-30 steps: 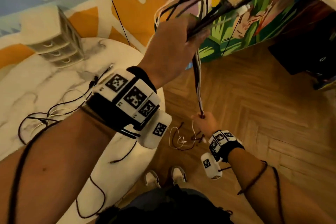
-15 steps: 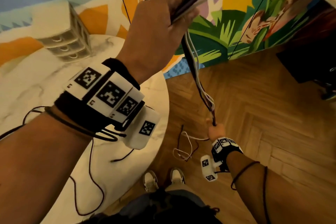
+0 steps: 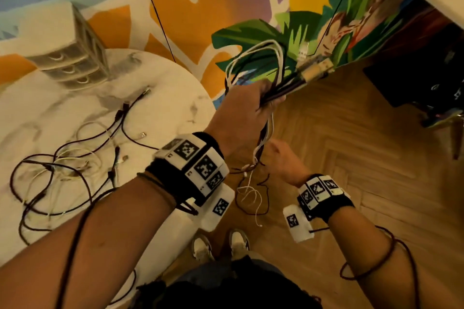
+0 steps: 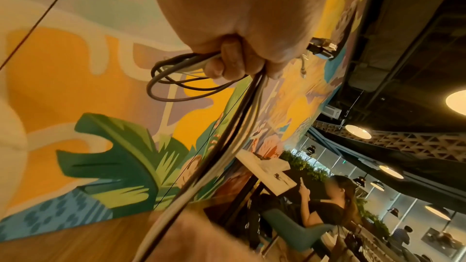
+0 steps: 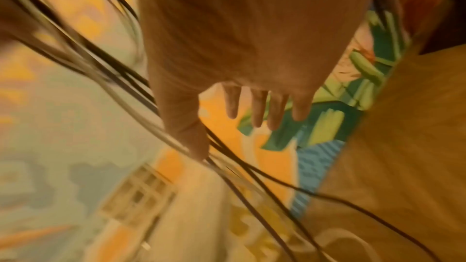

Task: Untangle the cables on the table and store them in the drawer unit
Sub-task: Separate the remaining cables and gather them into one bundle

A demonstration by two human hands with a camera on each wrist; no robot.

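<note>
Partly done: left hand (image 3: 244,110) clenched around gathered cable bundle (image 3: 266,130); right hand (image 3: 283,160) spread beside dangling ends. Tangle (image 3: 72,158) remained on table (image 3: 175,83); drawer unit (image 3: 67,57) unfilled, apparently.

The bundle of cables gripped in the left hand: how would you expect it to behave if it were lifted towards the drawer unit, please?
The bundle of cables is probably floppy: below the left hand its strands hang limp and curl into loose loops. It looks light, as one hand holds it up. The dangling ends may swing and snag, since the right hand is open beside them.
</note>
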